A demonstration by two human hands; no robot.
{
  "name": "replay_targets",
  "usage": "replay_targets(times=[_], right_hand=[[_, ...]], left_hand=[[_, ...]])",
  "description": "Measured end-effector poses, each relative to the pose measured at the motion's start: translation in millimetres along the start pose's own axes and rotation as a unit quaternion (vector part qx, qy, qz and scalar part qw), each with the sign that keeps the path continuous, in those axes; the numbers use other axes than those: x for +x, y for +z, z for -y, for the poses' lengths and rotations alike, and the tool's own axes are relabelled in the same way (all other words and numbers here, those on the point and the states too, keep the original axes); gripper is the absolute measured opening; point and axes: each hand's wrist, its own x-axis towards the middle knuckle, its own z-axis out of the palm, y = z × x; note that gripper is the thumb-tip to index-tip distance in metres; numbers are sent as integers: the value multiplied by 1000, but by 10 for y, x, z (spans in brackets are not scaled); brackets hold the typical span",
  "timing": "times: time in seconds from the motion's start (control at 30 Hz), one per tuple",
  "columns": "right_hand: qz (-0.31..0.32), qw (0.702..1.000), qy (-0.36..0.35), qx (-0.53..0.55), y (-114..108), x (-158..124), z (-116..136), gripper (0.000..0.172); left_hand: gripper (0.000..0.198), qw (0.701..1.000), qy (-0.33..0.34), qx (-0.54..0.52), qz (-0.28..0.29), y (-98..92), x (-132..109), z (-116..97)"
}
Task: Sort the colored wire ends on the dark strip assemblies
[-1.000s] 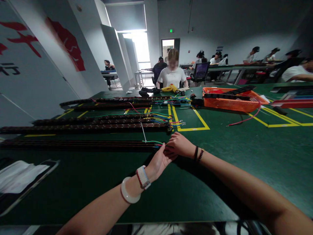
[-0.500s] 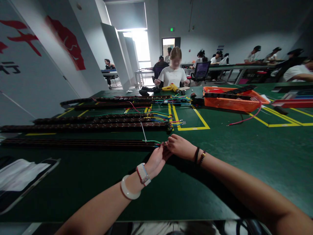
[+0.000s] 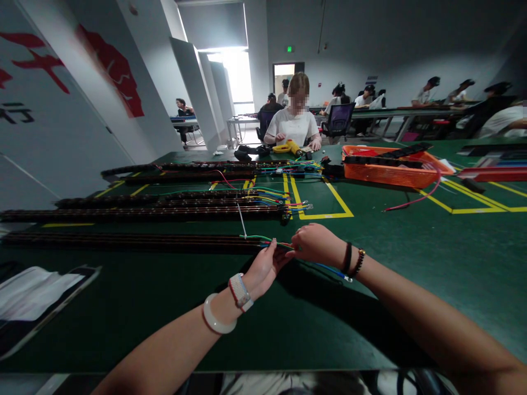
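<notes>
A long dark wire harness [image 3: 135, 241] lies across the green table, its coloured wires [image 3: 284, 245] coming out at the right end. Near that end, my left hand [image 3: 263, 269] pinches the wires between thumb and fingers. My right hand [image 3: 315, 244] is closed round the same wires a little further right. Beyond it a blue wire [image 3: 329, 270] trails out to a metal ring terminal [image 3: 348, 279]. A white cable tie [image 3: 241, 220] stands up from the harness just left of my hands.
More dark harnesses [image 3: 164, 213] lie beyond, with coloured wire ends. An orange basket [image 3: 382, 173] stands at the back right, a yellow heat gun [image 3: 288, 147] left of it. White paper [image 3: 37, 293] lies on the left. A co-worker [image 3: 293, 126] sits across the table [image 3: 411, 258].
My right hand has slid right along the wires, away from my left hand. More wire shows between and beyond them. The co-worker's hands have come down.
</notes>
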Motion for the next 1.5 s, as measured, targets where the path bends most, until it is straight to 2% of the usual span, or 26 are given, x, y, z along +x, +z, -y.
replay_targets(times=[0.13, 0.33, 0.5, 0.63, 0.73, 0.93, 1.1, 1.23, 1.5], right_hand=[[20, 999, 28, 3, -8, -12, 47, 26], [-30, 995, 94, 14, -21, 27, -120, 29], [-85, 985, 143, 36, 234, 188, -284, 28], [-68, 990, 123, 30, 434, 285, -318, 28], [-65, 991, 111, 24, 479, 292, -331, 29], [-56, 991, 99, 71, 278, 191, -332, 35], [19, 995, 76, 67, 99, 80, -143, 50], [58, 995, 68, 42, 103, 45, 9, 40], [-8, 994, 110, -1, 89, 103, -29, 37]], left_hand=[[21, 1000, -2, 4, 3, 0, -14, -4], [26, 999, -6, 1, 35, 20, -46, -35], [28, 999, -13, 26, 42, -1, -20, -32], [21, 998, -1, 30, 53, -42, -6, -15], [20, 998, -1, 30, 55, -55, -6, -11], [20, 999, -16, 27, 29, -5, -27, -33], [20, 999, -1, 15, 34, -4, -23, -15], [26, 998, 9, 22, 60, -38, -4, 9], [26, 997, 4, 48, 53, -1, -56, -18]])
